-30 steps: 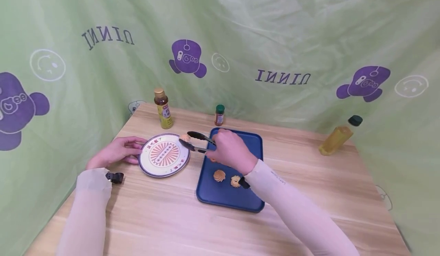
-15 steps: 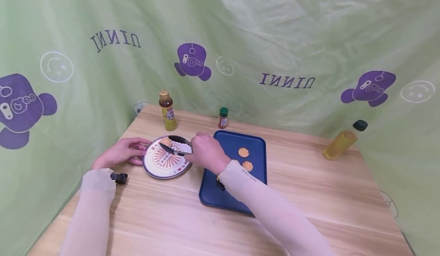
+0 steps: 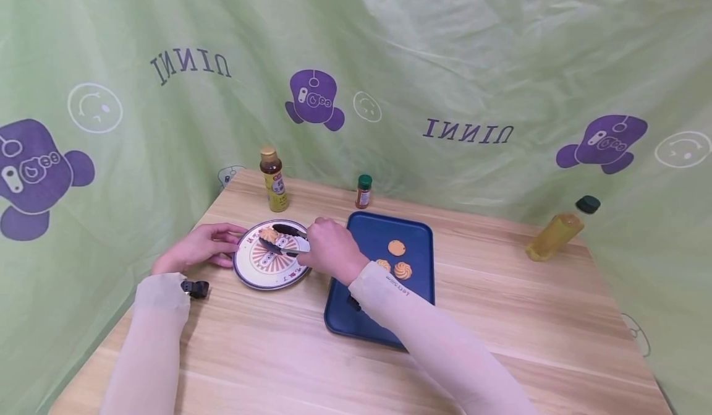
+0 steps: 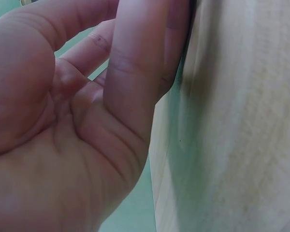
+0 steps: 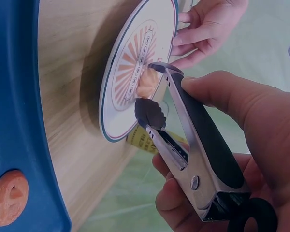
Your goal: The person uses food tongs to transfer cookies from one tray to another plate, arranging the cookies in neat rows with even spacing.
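My right hand (image 3: 334,248) grips black-and-silver tongs (image 5: 203,130) above the plate. Their dark scalloped tips stand apart, and a swirled cookie (image 5: 147,83) is at the plate between them; contact with either tip cannot be told. My left hand (image 3: 200,248) holds the left rim of the round white plate (image 3: 245,271), which has a red sunburst print; the left wrist view shows mostly palm and fingers. Under my right forearm lies a blue tray (image 3: 356,323) with a flat round cookie (image 3: 397,248) and a swirled cookie (image 3: 403,271) beside a partly hidden one.
A yellow-labelled sauce bottle (image 3: 275,183) stands behind the plate. Behind the tray is a small green-capped jar (image 3: 364,192). Far right stands an oil bottle (image 3: 556,235). A green printed curtain (image 3: 473,81) rises behind the wooden table (image 3: 250,359).
My right hand has carried the tongs and cookie leftward, from the plate's right edge onto its upper left part. More tray cookies have come into view. My left hand has stayed at the rim.
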The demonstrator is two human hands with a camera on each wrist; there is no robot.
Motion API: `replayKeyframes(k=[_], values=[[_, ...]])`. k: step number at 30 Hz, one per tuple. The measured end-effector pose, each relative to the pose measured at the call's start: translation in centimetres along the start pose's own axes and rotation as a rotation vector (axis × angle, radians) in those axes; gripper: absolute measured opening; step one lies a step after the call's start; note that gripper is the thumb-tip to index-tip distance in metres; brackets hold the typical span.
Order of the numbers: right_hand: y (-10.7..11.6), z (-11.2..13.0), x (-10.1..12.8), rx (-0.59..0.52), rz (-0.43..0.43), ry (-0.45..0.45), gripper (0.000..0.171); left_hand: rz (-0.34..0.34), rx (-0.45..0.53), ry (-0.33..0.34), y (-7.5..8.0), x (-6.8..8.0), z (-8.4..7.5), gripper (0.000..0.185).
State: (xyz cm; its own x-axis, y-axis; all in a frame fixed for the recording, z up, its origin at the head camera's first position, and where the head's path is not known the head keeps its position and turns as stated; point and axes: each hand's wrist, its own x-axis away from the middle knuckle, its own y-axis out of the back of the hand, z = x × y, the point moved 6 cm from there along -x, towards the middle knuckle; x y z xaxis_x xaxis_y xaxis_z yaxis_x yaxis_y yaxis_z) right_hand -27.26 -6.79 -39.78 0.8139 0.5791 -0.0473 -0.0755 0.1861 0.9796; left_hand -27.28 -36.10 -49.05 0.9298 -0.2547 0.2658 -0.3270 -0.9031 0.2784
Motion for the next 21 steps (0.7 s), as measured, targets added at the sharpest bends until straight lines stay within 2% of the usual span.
replayKeyframes(k=[11,17,21], values=[[0.0,-0.4,0.1,-0.038,0.046,-0.04,0.041,0.007,0.02,0.005,0.0,-0.3,0.4,0.064],[1.2,-1.1,1.2,-0.099,-0.001,-0.019,0.046,0.002,0.019,0.013,0.0,-0.2,0.1,0.064],[1.9,-1.9,2.4,-0.134,-0.035,-0.02,0.037,-0.007,0.003,0.02,0.1,-0.1,0.1,0.063]])
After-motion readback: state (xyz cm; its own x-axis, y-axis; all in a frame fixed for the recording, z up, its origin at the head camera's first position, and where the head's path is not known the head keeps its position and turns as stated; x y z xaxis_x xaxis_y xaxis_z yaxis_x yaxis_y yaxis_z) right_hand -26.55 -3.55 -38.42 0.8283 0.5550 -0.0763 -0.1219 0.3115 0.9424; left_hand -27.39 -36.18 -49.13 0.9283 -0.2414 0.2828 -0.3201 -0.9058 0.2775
